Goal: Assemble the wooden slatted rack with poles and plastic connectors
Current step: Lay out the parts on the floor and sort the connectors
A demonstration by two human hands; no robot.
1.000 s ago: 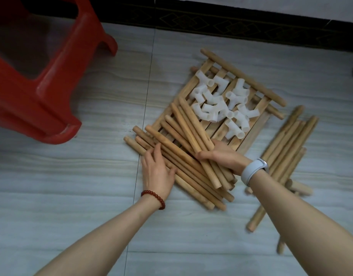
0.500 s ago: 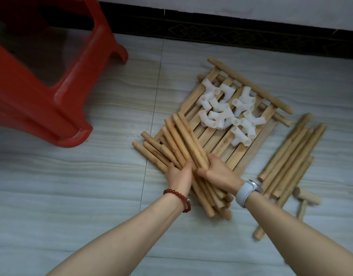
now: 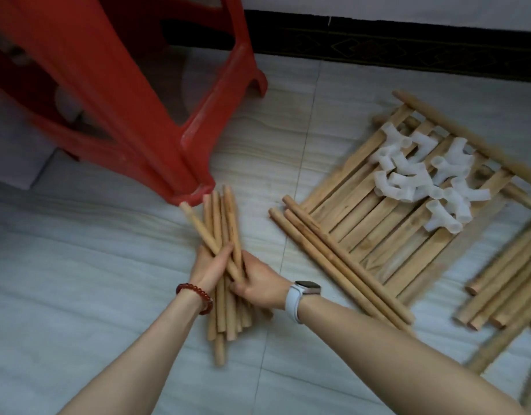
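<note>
A bundle of several wooden poles [image 3: 224,223] lies upright in the view on the floor, just right of the red stool's leg. My left hand [image 3: 210,266] and my right hand [image 3: 259,281] grip this bundle from both sides at its middle. A wooden slatted panel [image 3: 387,211] lies flat to the right, with a heap of white plastic connectors [image 3: 429,175] on top. Three long poles [image 3: 333,262] lie along the panel's left edge.
A red plastic stool [image 3: 132,94] stands at the upper left, its leg touching the bundle's far ends. More wooden poles [image 3: 510,280] lie at the right edge. A dark skirting strip [image 3: 408,46] runs along the wall at the top.
Both hands gathered several poles off the slatted panel, closed round them and carried the bundle left to the stool's leg. Three poles stayed beside the panel.
</note>
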